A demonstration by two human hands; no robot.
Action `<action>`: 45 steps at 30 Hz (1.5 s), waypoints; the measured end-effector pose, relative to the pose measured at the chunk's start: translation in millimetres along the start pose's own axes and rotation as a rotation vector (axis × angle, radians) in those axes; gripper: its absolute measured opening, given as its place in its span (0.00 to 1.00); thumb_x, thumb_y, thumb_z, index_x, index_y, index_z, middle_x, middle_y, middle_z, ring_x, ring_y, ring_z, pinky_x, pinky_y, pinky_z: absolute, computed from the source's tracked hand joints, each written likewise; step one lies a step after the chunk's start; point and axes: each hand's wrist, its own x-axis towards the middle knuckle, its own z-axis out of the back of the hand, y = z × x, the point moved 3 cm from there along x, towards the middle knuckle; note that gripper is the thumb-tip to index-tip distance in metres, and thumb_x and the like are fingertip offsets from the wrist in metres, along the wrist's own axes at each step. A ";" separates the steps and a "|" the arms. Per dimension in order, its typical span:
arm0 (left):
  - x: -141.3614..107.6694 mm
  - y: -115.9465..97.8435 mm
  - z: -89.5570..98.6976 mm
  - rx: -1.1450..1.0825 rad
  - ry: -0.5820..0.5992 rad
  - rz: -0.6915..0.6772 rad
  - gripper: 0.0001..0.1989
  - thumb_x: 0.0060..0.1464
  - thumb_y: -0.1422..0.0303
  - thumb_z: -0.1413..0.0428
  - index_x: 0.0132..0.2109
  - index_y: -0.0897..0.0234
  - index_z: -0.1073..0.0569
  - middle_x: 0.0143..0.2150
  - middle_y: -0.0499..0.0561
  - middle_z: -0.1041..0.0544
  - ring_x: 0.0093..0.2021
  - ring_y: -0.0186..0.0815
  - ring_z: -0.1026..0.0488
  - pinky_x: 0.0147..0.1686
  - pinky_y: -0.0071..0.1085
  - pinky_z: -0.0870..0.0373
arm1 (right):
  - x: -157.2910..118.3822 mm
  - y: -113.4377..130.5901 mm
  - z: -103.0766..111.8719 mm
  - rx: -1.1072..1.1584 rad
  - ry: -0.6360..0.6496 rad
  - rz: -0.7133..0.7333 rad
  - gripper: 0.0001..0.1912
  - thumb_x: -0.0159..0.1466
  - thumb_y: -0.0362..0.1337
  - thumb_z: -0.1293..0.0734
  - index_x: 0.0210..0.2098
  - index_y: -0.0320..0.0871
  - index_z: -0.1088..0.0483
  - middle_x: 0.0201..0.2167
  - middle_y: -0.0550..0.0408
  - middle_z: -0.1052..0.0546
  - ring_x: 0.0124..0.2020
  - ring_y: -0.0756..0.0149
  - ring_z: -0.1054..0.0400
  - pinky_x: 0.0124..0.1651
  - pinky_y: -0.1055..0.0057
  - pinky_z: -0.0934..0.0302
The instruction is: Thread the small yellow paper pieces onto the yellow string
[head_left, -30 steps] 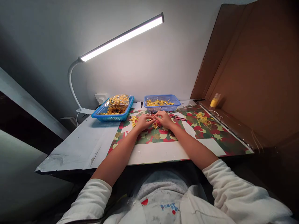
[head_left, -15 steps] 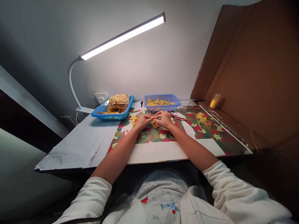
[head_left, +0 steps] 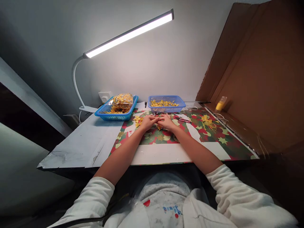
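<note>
My left hand and my right hand meet fingertip to fingertip over the patterned table cover. Both are closed in a pinch, and what lies between the fingers is too small and too hidden to name. A small gold piece shows just below the fingertips. Yellow ribbon bows lie to the left of my left hand. A pair of pink-handled snips rests to the right of my right hand.
A blue basket with a plastic bag of gold pieces stands back left. Behind my hands is a periwinkle basket of yellow bows. Yellow threads lie right, near a yellow-filled bottle. A clip-on lamp hangs above; cardboard walls the right.
My fingers have drawn closer together, with the fingertips now touching. The whole view has shifted slightly, so the table and baskets sit a little further right.
</note>
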 end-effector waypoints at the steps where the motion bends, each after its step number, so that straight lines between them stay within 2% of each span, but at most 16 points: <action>1: -0.3 -0.1 -0.1 0.011 -0.002 0.003 0.18 0.53 0.55 0.47 0.29 0.63 0.19 0.30 0.52 0.20 0.36 0.38 0.27 0.38 0.31 0.31 | 0.0 -1.0 0.1 0.000 -0.002 -0.004 0.08 0.56 0.36 0.32 0.22 0.49 0.22 0.34 0.52 0.24 0.54 0.52 0.36 0.64 0.48 0.55; 6: -1.3 -1.0 0.0 0.068 -0.026 0.012 0.18 0.54 0.56 0.47 0.28 0.63 0.20 0.28 0.51 0.21 0.36 0.37 0.27 0.37 0.30 0.33 | -2.3 -5.8 2.8 -0.028 -0.042 -0.088 0.11 0.54 0.39 0.31 0.16 0.47 0.26 0.35 0.51 0.24 0.58 0.48 0.42 0.62 0.47 0.54; 10: -1.6 -1.5 0.2 0.094 -0.058 0.019 0.17 0.54 0.57 0.46 0.28 0.64 0.20 0.27 0.50 0.22 0.33 0.36 0.28 0.34 0.29 0.35 | -5.1 -2.3 4.3 -0.038 -0.018 -0.035 0.15 0.54 0.37 0.33 0.12 0.46 0.31 0.29 0.54 0.26 0.57 0.51 0.41 0.64 0.46 0.60; 15: -2.6 -4.6 1.5 0.114 -0.084 0.000 0.20 0.55 0.57 0.47 0.23 0.64 0.23 0.21 0.48 0.26 0.29 0.35 0.31 0.31 0.29 0.38 | -6.6 -3.6 5.8 -0.075 -0.016 -0.019 0.13 0.52 0.39 0.30 0.13 0.45 0.29 0.35 0.51 0.25 0.58 0.49 0.43 0.63 0.45 0.58; 19: -2.9 -6.6 3.2 0.134 -0.120 0.005 0.21 0.55 0.58 0.47 0.19 0.64 0.26 0.20 0.48 0.29 0.27 0.34 0.33 0.29 0.29 0.40 | -6.8 -2.8 6.6 -0.107 0.031 -0.021 0.13 0.52 0.38 0.31 0.13 0.45 0.29 0.36 0.51 0.25 0.57 0.50 0.41 0.65 0.47 0.58; 25: -3.0 -9.9 5.1 0.173 -0.133 0.006 0.23 0.56 0.55 0.48 0.19 0.64 0.26 0.21 0.49 0.29 0.28 0.34 0.34 0.30 0.30 0.40 | -9.2 5.6 13.4 -0.114 0.054 -0.083 0.09 0.50 0.35 0.30 0.15 0.45 0.27 0.41 0.49 0.25 0.58 0.44 0.43 0.64 0.47 0.56; 27: -2.9 -10.4 6.1 0.206 -0.148 0.016 0.23 0.56 0.55 0.48 0.21 0.64 0.25 0.22 0.50 0.28 0.28 0.35 0.33 0.32 0.31 0.39 | -10.9 10.1 16.8 -0.125 0.082 -0.119 0.09 0.50 0.36 0.30 0.15 0.45 0.26 0.42 0.49 0.25 0.59 0.43 0.45 0.64 0.49 0.56; 30: -3.0 -10.6 5.9 0.288 -0.149 0.037 0.19 0.57 0.58 0.48 0.26 0.63 0.21 0.26 0.51 0.26 0.32 0.36 0.31 0.36 0.32 0.36 | -13.9 19.2 21.6 -0.134 0.151 -0.123 0.09 0.51 0.37 0.31 0.16 0.44 0.26 0.37 0.51 0.23 0.59 0.46 0.44 0.64 0.55 0.57; 33: -4.8 -13.4 7.0 0.371 -0.197 0.032 0.14 0.56 0.61 0.46 0.42 0.62 0.20 0.37 0.54 0.24 0.41 0.40 0.30 0.43 0.36 0.36 | -16.1 25.5 25.2 -0.159 0.191 -0.129 0.10 0.52 0.38 0.33 0.16 0.44 0.27 0.33 0.53 0.23 0.56 0.51 0.40 0.63 0.60 0.56; 35: -7.1 -18.7 8.9 0.425 -0.222 -0.040 0.17 0.54 0.64 0.45 0.51 0.60 0.25 0.46 0.55 0.26 0.48 0.43 0.32 0.49 0.39 0.37 | -16.4 26.3 26.2 -0.178 0.191 -0.130 0.10 0.53 0.38 0.33 0.17 0.44 0.26 0.33 0.53 0.23 0.55 0.51 0.39 0.62 0.61 0.55; 36: -8.3 -22.1 9.2 0.454 -0.198 -0.099 0.18 0.53 0.65 0.45 0.51 0.58 0.25 0.49 0.55 0.28 0.51 0.43 0.34 0.51 0.40 0.38 | -16.3 26.0 26.3 -0.183 0.188 -0.123 0.10 0.53 0.39 0.33 0.17 0.44 0.26 0.34 0.53 0.23 0.54 0.52 0.39 0.62 0.61 0.54; 39: -11.9 -30.1 7.5 0.534 0.017 -0.257 0.11 0.53 0.67 0.45 0.43 0.54 0.22 0.52 0.52 0.30 0.54 0.44 0.37 0.56 0.44 0.42 | -15.1 22.6 25.0 -0.187 0.188 -0.094 0.11 0.53 0.39 0.33 0.17 0.44 0.26 0.35 0.53 0.24 0.53 0.52 0.38 0.61 0.61 0.53; 41: -13.6 -31.5 7.3 0.568 0.128 -0.283 0.09 0.54 0.66 0.46 0.39 0.55 0.22 0.52 0.52 0.30 0.55 0.45 0.39 0.57 0.46 0.44 | -14.2 19.7 24.2 -0.189 0.196 -0.090 0.12 0.54 0.40 0.33 0.17 0.44 0.25 0.36 0.52 0.24 0.53 0.52 0.38 0.60 0.61 0.52; 45: -13.7 -27.5 6.9 0.595 0.211 -0.264 0.10 0.56 0.64 0.48 0.38 0.57 0.22 0.55 0.53 0.31 0.57 0.47 0.40 0.57 0.49 0.45 | -13.1 15.9 23.4 -0.186 0.212 -0.108 0.11 0.54 0.41 0.32 0.19 0.44 0.24 0.38 0.50 0.24 0.55 0.49 0.41 0.58 0.61 0.50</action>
